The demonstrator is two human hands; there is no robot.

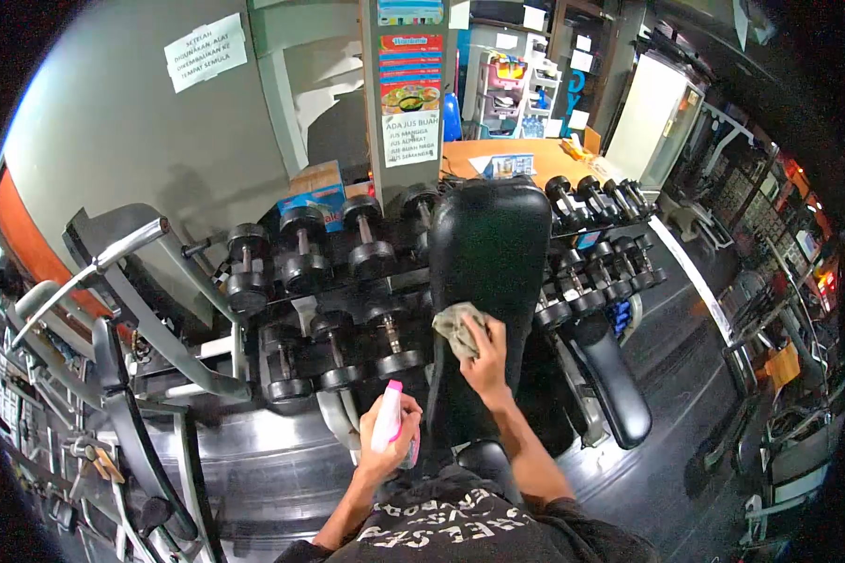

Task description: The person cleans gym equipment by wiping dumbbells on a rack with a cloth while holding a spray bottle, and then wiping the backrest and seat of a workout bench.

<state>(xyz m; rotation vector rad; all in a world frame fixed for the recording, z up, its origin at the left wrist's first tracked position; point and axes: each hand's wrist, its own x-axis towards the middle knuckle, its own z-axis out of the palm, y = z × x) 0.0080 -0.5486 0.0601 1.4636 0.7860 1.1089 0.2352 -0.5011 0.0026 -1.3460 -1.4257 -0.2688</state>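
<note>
Right grip [483,361] holds crumpled gray cloth [459,330] on black padded backrest [491,246]. Left grip [390,433], lower and to its left, holds white-and-pink spray bottle [387,419]. Dumbbell rack [411,272] beyond both grips; orange counter [460,157] farther, papers on top.

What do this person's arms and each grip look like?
The left grip and right grip are ungloved, and no watch shows. The forearms are bare. Dark sleeves end near the elbows, on a dark shirt with white lettering across it.
</note>
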